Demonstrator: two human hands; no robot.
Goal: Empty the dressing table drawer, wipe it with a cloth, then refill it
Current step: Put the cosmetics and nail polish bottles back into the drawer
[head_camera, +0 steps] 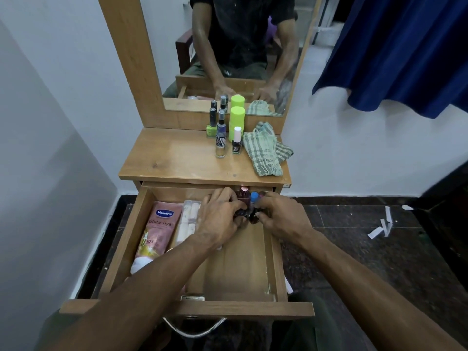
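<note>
The wooden drawer (235, 272) of the dressing table stands pulled out. Both hands reach into its far right corner. My left hand (220, 214) grips a small dark bottle with a pink cap (243, 192). My right hand (281, 216) grips a small bottle with a blue cap (254, 197). Along the drawer's left side lie a pink Vaseline tube (158, 229) and a clear pack of white items (187, 221). A green-and-white checked cloth (266, 150) lies on the tabletop at the right.
On the tabletop (172, 158) stand several small bottles: a lime-capped can (236, 122), a spray bottle (221, 139), a white-capped nail polish (237, 143) and a green one (211, 125). A mirror rises behind. A blue curtain (405, 51) hangs at right. Paper scraps lie on the dark floor.
</note>
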